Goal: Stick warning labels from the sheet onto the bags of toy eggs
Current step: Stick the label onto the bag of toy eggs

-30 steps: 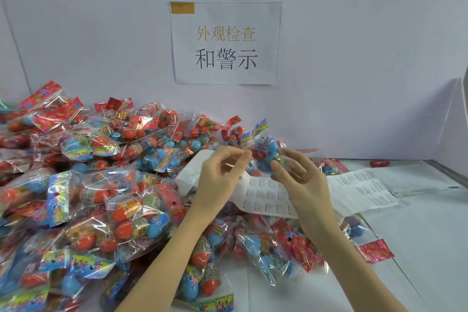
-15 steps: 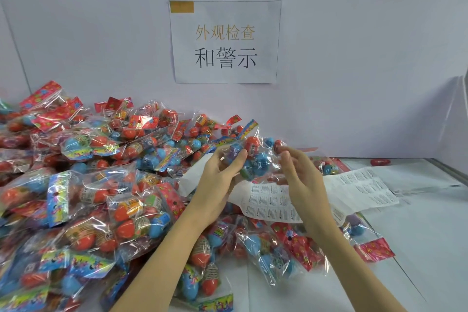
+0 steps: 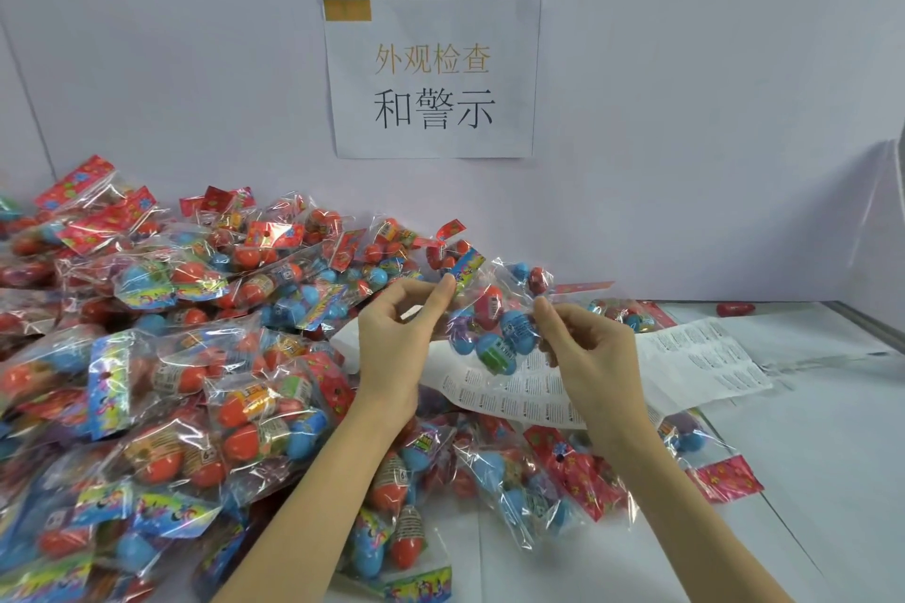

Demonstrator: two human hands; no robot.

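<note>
Currently, the left hand (image 3: pixel 392 343) and right hand (image 3: pixel 590 357) are each pinching 1 clear plastic bag of red and blue toy eggs (image 3: pixel 494 323), holding it above the white printed label sheet (image 3: pixel 685 367) lying beside the heap of bagged eggs (image 3: pixel 171 357).

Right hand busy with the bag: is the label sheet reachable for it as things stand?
Probably yes. The label sheet lies flat on the table just below and beside the right hand, with nothing on top of its right part. But that hand pinches the held bag and would need to let go first.
</note>
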